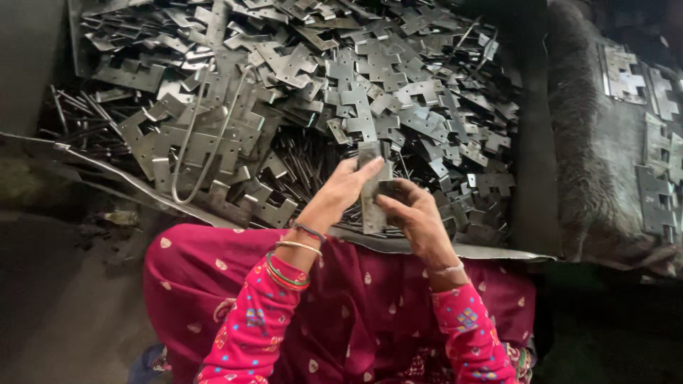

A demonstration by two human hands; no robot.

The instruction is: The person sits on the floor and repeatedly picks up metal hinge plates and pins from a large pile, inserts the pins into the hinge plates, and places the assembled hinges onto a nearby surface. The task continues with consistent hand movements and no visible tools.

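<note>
The grip of both hands is closing on one flat grey metal hinge plate (371, 186), which is standing upright between them, above the lap. The left hand (341, 190) is pinching its upper left edge with the fingers, and the right hand (413, 217) is holding its lower right side, thumb in front. Just behind the hands, a big heap of similar notched grey metal plates (320, 92) is lying on the floor, with thin dark metal rods (299, 167) under it and a bent wire loop (203, 149) on top. The person is wearing a pink patterned dress (363, 299) and bangles (288, 274).
</note>
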